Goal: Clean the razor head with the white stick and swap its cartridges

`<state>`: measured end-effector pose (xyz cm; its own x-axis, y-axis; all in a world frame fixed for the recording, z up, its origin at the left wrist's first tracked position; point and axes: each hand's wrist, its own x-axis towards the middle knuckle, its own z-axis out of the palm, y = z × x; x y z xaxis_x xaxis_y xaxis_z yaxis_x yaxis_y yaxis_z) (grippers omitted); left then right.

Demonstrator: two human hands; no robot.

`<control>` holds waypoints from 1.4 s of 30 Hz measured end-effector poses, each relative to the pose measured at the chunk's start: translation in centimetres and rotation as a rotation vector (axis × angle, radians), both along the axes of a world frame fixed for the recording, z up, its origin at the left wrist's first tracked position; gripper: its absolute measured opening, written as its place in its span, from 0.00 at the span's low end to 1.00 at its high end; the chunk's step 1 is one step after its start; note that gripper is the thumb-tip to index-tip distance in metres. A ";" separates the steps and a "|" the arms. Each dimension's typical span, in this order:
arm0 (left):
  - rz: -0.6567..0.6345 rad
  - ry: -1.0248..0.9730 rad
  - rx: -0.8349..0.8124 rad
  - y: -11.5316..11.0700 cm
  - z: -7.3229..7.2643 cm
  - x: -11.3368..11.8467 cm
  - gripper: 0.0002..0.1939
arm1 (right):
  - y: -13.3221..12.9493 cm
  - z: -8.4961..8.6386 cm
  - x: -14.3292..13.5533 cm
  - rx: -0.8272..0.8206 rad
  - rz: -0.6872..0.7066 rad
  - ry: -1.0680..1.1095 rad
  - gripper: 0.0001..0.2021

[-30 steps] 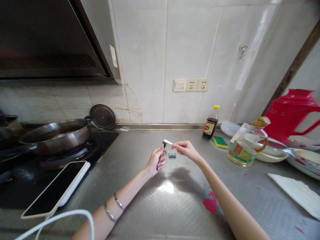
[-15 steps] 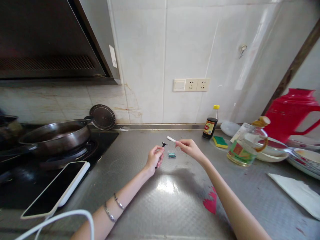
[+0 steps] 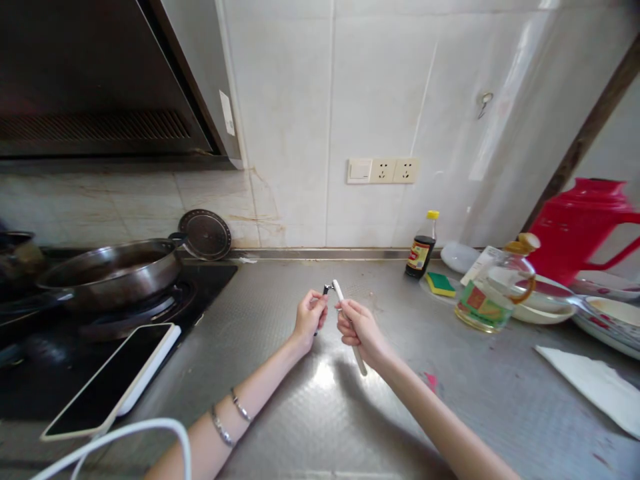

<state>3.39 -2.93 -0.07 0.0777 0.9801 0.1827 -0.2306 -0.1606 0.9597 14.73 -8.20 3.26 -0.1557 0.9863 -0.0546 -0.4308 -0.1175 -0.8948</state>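
Observation:
My left hand [image 3: 311, 315] is closed around a black razor handle [image 3: 327, 289], its small forked tip pointing up past the fingers. Just beside it, my right hand [image 3: 361, 328] grips a slim white rod [image 3: 361, 363], shaped like a pen or brush handle. The rod slants, its upper tip [image 3: 337, 289] beside the razor handle's tip. Whether the two tips touch, I cannot tell. Both hands hover over the steel counter [image 3: 280, 413]. The teal razor head seen earlier does not show; my right hand covers that spot.
To the left, a steel pan [image 3: 113, 273] sits on the black stove, with a phone [image 3: 113, 377] and white cable [image 3: 150, 423] nearer me. At right stand a soy sauce bottle [image 3: 421, 247], sponge [image 3: 441, 285], glass jug [image 3: 487, 303], dishes and a red thermos [image 3: 580, 230].
My right hand has turned and moved left and down, so the white rod points more upright and shows its length. It covers the teal razor head's spot. My left hand has barely moved.

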 end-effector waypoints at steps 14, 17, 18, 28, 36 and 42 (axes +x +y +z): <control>-0.031 -0.059 0.006 -0.7 0.0 0.6 0.16 | -1.8 -0.4 -1.7 -0.017 -0.096 0.097 0.21; -0.039 -0.055 0.006 -0.7 0.0 0.6 0.16 | -1.9 -0.5 -2.0 0.009 -0.131 0.100 0.21; -0.045 -0.059 -0.004 -0.8 0.0 0.7 0.17 | -1.9 -0.5 -2.1 0.014 -0.137 0.100 0.21; -0.085 -0.071 -0.007 -1.3 0.0 1.0 0.18 | -2.5 0.1 -2.6 0.018 -0.166 0.120 0.22; -0.101 -0.064 -0.007 -1.6 0.3 0.9 0.17 | -2.9 0.4 -2.6 -0.005 -0.160 0.134 0.23; -0.076 -0.049 0.008 -1.4 0.4 0.8 0.16 | -3.6 0.0 -3.1 -0.057 -0.114 0.128 0.22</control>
